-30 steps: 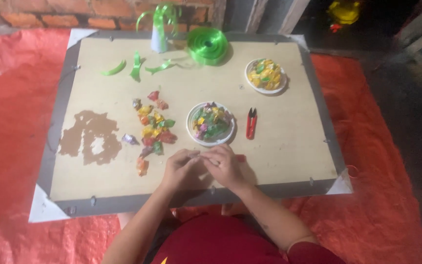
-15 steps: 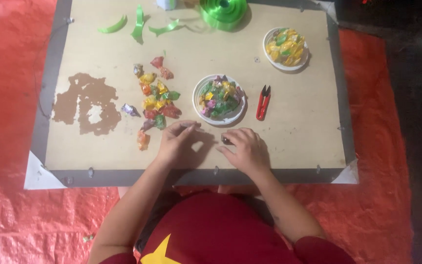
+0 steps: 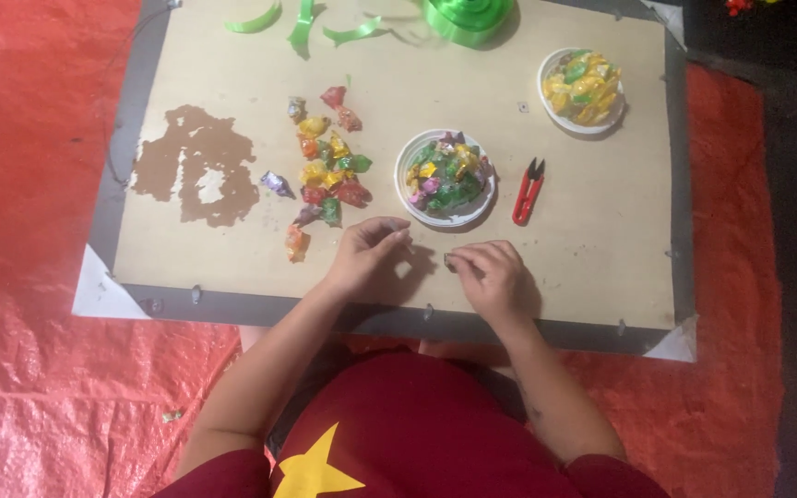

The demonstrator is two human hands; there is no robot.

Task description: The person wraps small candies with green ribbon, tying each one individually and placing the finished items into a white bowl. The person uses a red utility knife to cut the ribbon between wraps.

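Two hands at desk edge, beside wrapped sweets.
Left hand [image 3: 366,256] fingers curled, contents unclear; right hand [image 3: 493,277] fingers pinch small dark piece [image 3: 449,263] below white bowl [image 3: 406,184] of sweets.

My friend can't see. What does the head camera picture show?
A person's left hand and right hand rest on a tan board, fingertips pinched, just below a white bowl of wrapped candies. Loose candies lie left of it, red snips to its right, a second bowl and green ribbon farther back.
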